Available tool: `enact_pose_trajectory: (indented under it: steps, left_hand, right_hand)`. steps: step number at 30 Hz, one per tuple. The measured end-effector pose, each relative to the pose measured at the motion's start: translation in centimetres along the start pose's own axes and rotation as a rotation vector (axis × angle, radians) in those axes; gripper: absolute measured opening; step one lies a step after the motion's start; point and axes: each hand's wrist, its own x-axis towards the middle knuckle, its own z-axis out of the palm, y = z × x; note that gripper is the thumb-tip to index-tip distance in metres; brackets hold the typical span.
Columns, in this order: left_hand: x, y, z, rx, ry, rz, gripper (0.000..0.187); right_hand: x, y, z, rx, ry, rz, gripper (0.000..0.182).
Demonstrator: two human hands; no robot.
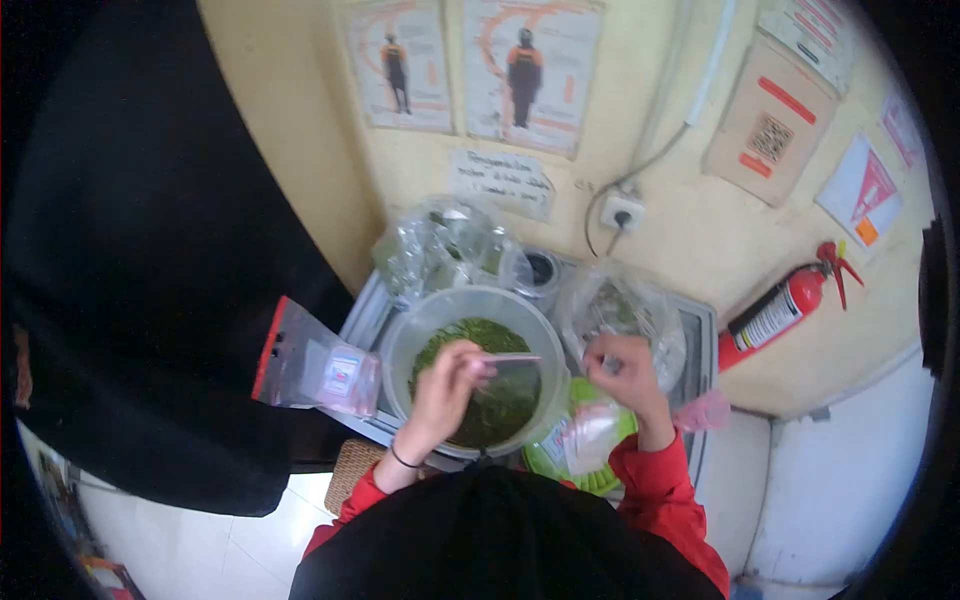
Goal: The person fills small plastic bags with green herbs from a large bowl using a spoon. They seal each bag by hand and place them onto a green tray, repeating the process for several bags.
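My left hand [445, 395] is closed on a small clear plastic bag [515, 372] with a pinkish top edge, above a round whitish tub [395, 350]. Finely cut green leaves [480, 425] lie inside the tub. To the right of the tub, my right hand [622, 368] is held up with its fingers curled together; whether anything sits in them I cannot make out. Below that hand, small clear packets [592, 437] rest on a bright green ribbed lid or plate [545, 455]. A red-edged clear zip bag [315, 365] containing labelled packets lies left of the tub.
Behind the tub stand a bulging clear plastic bag [440, 245] and a dark-topped jar [540, 270]. Another clear bag [625, 310] sits back right on the grey table [705, 350]. A red fire extinguisher [785, 305] and a plugged socket [622, 215] are on the wall.
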Motion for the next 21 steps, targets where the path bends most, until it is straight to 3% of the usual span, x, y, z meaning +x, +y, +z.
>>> enact_pose_trajectory:
  steps: [2,3,5,9,12,13,16,19,21]
  left_hand:
    - [-0.1,-0.6,-0.8,-0.094,-0.038,-0.127,0.015]
    - [-0.1,-0.6,-0.6,-0.133,-0.047,-0.136,0.014]
    - [-0.1,-0.3,0.5,-0.08,-0.101,-0.024,0.012]
    - [-0.1,0.8,2.9,-0.028,-0.231,0.099,0.023]
    - [0.4,1.2,2.9,0.076,-0.115,0.209,0.043]
    - [0.4,0.5,2.2,0.047,-0.133,0.142,0.054]
    - [0.0,0.1,0.9,0.066,-0.135,0.08,0.051]
    - [-0.6,-0.5,-0.1,0.09,-0.086,0.077,0.05]
    - [-1.1,-0.7,-0.9,0.088,-0.037,0.059,0.048]
  right_hand:
    - [-0.6,0.4,-2.2,-0.132,0.105,0.036,0.014]
    - [-0.7,-0.3,-2.0,-0.03,0.182,0.073,0.016]
    - [-0.8,-1.5,0.0,0.11,0.175,0.094,0.019]
    - [-1.7,-1.3,1.3,0.093,-0.264,0.037,0.019]
    - [-1.7,0.7,0.0,-0.114,0.156,0.006,0.016]
    - [-2.0,2.3,-1.0,-0.289,0.241,-0.07,0.019]
    - [-2.0,5.2,-2.9,-0.602,0.396,-0.139,0.021]
    - [-5.6,7.6,-2.5,-0.637,0.453,-0.02,0.023]
    - [-11.9,10.9,-1.6,-0.578,0.068,0.198,0.022]
